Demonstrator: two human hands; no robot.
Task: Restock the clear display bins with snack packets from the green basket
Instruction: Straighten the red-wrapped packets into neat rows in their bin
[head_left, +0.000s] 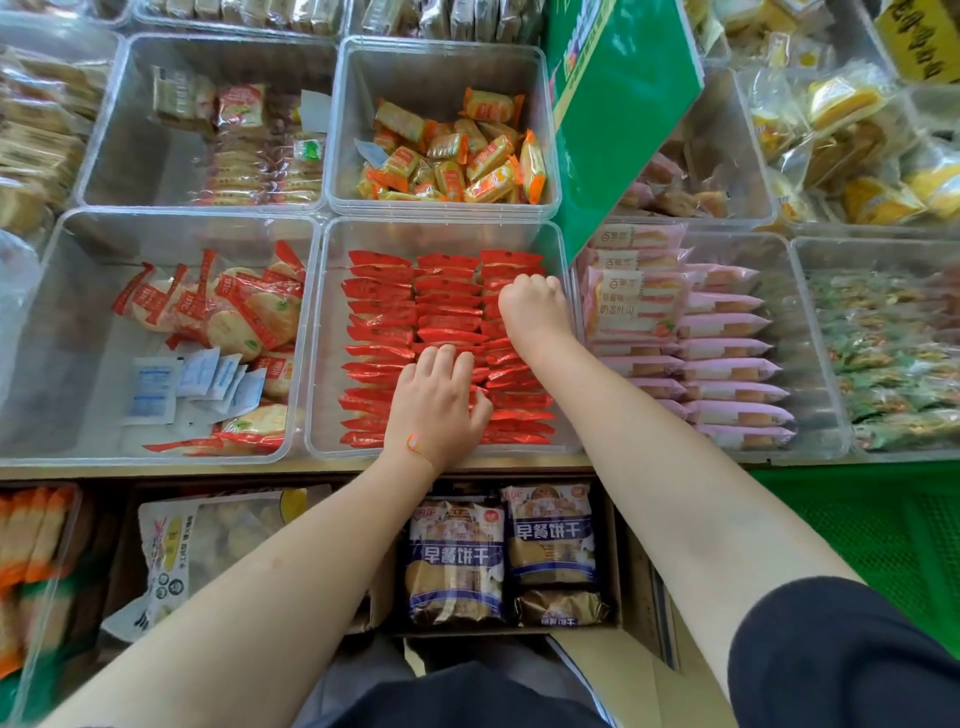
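Both bare forearms reach forward from the near edge into the middle clear bin (318, 332), which holds three neat rows of red packets (384, 332). The left hand (436, 402) lies palm down, fingers loosely spread and resting on the near packets, while the right hand (535, 306) reaches farther in, knuckles up and fingers curled down into the right row; whether it grips a packet cannot be told. The green basket (883, 525) sits low at the right, beside the right forearm.
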